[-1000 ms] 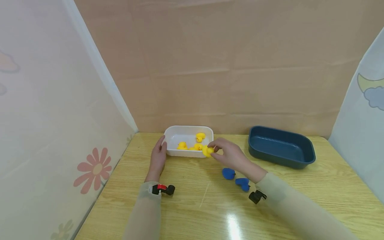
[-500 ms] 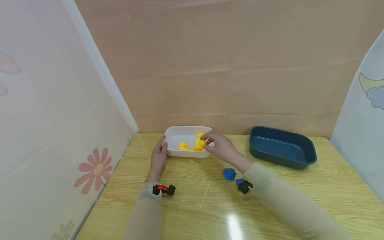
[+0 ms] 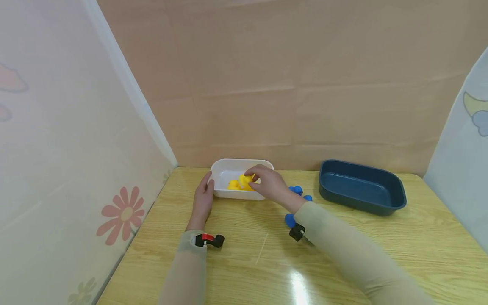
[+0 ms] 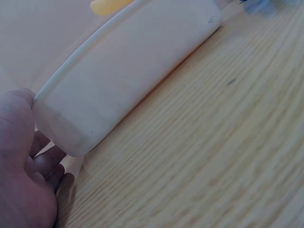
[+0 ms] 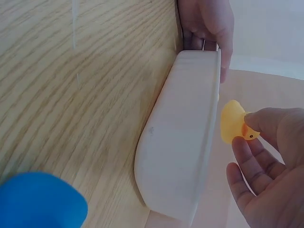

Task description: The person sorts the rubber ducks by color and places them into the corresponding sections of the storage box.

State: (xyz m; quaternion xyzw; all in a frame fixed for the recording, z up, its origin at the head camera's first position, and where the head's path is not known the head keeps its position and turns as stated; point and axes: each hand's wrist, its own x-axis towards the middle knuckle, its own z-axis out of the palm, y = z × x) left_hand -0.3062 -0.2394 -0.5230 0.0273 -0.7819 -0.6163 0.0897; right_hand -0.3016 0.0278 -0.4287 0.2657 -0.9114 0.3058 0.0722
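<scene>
My right hand (image 3: pixel 267 183) pinches a yellow rubber duck (image 5: pixel 232 122) between thumb and fingertips. In the head view that duck is over the white plastic container (image 3: pixel 225 194); the right wrist view has it just beyond the rim. Another yellow duck (image 3: pixel 233 184) shows inside, and the right hand hides part of the interior. My left hand (image 3: pixel 203 197) holds the container's left end, with the thumb by the rim and fingers against the outside, as the left wrist view also shows (image 4: pixel 23 156). Blue rubber ducks (image 3: pixel 289 220) lie on the table, partly covered by the right arm.
A dark blue container (image 3: pixel 358 186) stands at the back right of the wooden table (image 3: pixel 236 262). More blue ducks (image 3: pixel 295 189) sit between the two containers. A brown cloth backdrop (image 3: pixel 236 84) rises behind, with pale printed walls on either side.
The right hand has carried the duck from the white container's front right rim inward and to the left, over its interior. The left hand keeps its place at the left end.
</scene>
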